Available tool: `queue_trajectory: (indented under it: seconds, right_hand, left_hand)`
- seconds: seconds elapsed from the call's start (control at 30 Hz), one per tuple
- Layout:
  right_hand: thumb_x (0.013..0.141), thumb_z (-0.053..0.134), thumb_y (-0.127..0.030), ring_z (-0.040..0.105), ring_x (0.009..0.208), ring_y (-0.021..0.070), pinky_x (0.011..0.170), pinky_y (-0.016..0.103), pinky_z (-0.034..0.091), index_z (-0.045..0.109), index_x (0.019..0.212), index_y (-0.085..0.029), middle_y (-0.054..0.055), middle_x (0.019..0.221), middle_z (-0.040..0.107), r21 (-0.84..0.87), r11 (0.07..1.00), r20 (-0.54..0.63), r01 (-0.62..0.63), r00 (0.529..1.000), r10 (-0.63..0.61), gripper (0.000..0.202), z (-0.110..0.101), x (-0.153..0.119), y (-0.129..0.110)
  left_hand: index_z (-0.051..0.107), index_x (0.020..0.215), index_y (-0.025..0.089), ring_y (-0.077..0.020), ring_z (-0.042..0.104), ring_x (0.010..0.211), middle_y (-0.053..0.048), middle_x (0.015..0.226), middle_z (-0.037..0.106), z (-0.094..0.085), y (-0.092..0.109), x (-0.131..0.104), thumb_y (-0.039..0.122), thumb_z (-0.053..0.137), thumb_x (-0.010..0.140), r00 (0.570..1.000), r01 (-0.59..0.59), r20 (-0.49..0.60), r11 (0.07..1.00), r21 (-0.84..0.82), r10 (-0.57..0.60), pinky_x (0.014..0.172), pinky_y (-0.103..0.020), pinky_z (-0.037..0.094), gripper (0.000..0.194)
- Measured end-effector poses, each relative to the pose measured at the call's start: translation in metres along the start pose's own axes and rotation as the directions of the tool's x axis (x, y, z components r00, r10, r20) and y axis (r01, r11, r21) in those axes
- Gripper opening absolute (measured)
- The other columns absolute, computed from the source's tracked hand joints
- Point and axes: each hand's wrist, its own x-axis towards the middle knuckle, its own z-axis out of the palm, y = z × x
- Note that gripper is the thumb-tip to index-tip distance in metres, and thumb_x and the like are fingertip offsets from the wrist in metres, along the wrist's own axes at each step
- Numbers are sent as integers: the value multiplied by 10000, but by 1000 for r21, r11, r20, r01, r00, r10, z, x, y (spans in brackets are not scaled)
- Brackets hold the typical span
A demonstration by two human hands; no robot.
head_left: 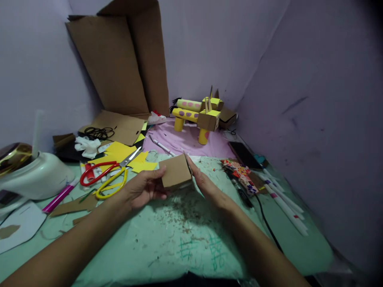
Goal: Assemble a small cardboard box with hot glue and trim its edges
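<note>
The left hand [146,190] is clamped on a small cardboard box [176,171] at the centre; the right hand [209,186] presses flat against its three o'clock side. Scissors [115,169] lie at nine o'clock, a yellow paper animal [196,119] stands near one o'clock, and white sticks [284,203] lie at four o'clock.

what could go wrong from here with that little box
The small cardboard box sits between the left hand and the right hand; too firm a squeeze might buckle its walls. The scissors lie near the left forearm, which could knock them. Loose crumbs under the box might stick to it.
</note>
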Motion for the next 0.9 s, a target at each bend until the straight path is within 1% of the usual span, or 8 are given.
queue_trajectory:
  seconds: [0.07, 0.13, 0.2, 0.27, 0.43, 0.67, 0.8, 0.9]
  right_hand:
    - [836, 377, -779, 54, 1507, 262, 1202, 516, 68, 148, 1544, -313, 4, 1645, 105, -18, 1000, 79, 14, 997, -13, 878, -3, -2, 1]
    - [749, 552, -770, 37, 1507, 290, 1199, 525, 56, 54, 1554, -275, 65, 1651, 36, -37, 999, 123, 28, 992, -24, 1069, -4, -3, 2]
    - [664, 695, -715, 50, 1504, 317, 1193, 544, 67, -16, 1553, -250, 121, 1645, 38, -103, 992, 115, 66, 992, -54, 1231, -1, -3, 3]
    - [652, 750, -649, 69, 1499, 330, 1185, 571, 81, -41, 1549, -265, 137, 1633, 82, -158, 981, 90, 109, 991, -95, 1256, 3, -2, 3]
    - [687, 781, -539, 149, 1474, 362, 1170, 595, 147, -43, 1538, -331, 131, 1598, 187, -222, 961, 65, 167, 986, -156, 1202, 8, -1, 3]
    - [727, 721, -598, 152, 1469, 360, 1175, 573, 145, -10, 1544, -268, 161, 1589, 173, -229, 955, 54, 190, 982, -183, 1145, 8, -3, 2]
    - [742, 720, -571, 192, 1457, 366, 1169, 578, 187, 29, 1541, -308, 124, 1576, 239, -244, 943, 26, 225, 974, -226, 1089, 11, -4, 1]
    - [756, 721, -546, 196, 1455, 386, 1162, 598, 208, 11, 1542, -315, 121, 1587, 231, -265, 941, 8, 210, 976, -216, 1084, 13, -8, 0]
  left_hand:
    - [591, 1048, 73, -189, 660, 487, -104, 703, 693, -2, 2, 2, 272, 669, 850, 999, 38, 15, 999, -15, -38, 419, -235, 518, 291]
    - [570, 1083, 74, -189, 665, 491, -108, 711, 689, -4, 2, 3, 281, 662, 862, 997, 66, 32, 997, -25, -65, 429, -236, 530, 316]
    - [560, 1107, 82, -181, 663, 491, -100, 721, 684, -4, 2, 5, 289, 658, 868, 996, 81, 44, 996, -33, -80, 433, -232, 539, 331]
    - [552, 1127, 95, -177, 659, 485, -87, 720, 676, -5, 2, 5, 298, 656, 870, 995, 92, 52, 995, -40, -90, 425, -231, 543, 344]
    - [544, 1134, 108, -177, 657, 468, -87, 705, 680, -1, 2, 3, 304, 607, 897, 993, 111, 50, 993, -44, -108, 409, -230, 552, 314]
    - [536, 1156, 78, -188, 646, 404, -107, 668, 693, 3, 3, 1, 304, 501, 939, 994, 105, 4, 993, -53, -105, 345, -227, 526, 315]
    - [522, 1193, 86, -189, 644, 402, -104, 669, 698, 3, 2, 2, 288, 501, 936, 997, 73, -12, 995, -70, -74, 345, -236, 527, 327]
    - [519, 1209, 97, -183, 636, 393, -104, 694, 702, 3, 3, 1, 269, 525, 920, 998, 53, -18, 995, -79, -55, 344, -240, 525, 336]
